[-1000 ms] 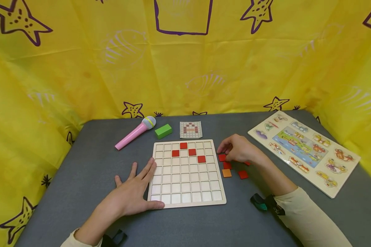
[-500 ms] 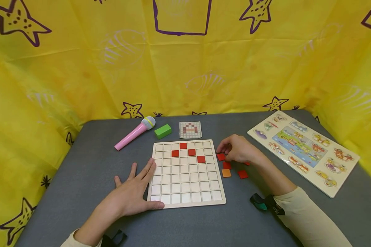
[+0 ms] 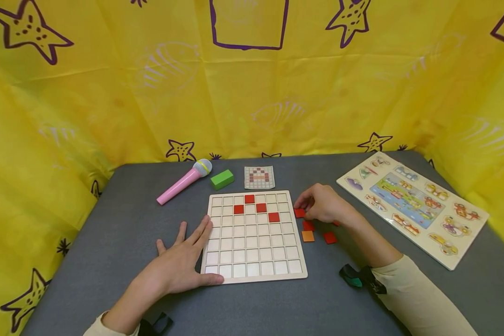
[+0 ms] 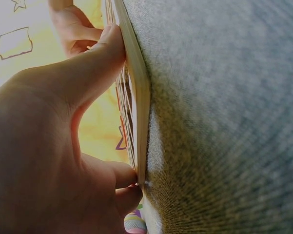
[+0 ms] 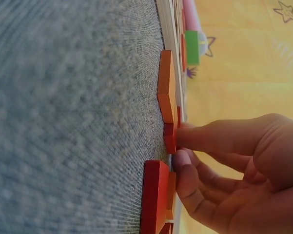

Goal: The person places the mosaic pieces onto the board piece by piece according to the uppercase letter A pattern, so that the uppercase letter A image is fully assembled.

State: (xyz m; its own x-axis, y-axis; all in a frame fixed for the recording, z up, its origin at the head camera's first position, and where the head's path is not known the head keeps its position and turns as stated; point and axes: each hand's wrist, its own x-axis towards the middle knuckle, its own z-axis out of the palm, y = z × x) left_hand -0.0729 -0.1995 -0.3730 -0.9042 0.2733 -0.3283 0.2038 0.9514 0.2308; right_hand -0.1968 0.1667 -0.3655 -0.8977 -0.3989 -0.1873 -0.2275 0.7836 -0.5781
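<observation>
On the table point(image 3: 273, 308) lay the board point(image 3: 252, 242), and I watched the left hand point(image 3: 180, 268) splay wide against its left edge, thumb at the near corner. The right hand point(image 3: 324, 203), half-curled, reached a red tile point(image 3: 299, 213) just beside the board; pinched or merely touched, I couldn't tell.

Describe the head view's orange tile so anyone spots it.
Find the pale grid board on the table. Off its right edge, by the right hand, lie loose red tiles. Beside them, the orange tile is that view's only loose orange tile.
</observation>
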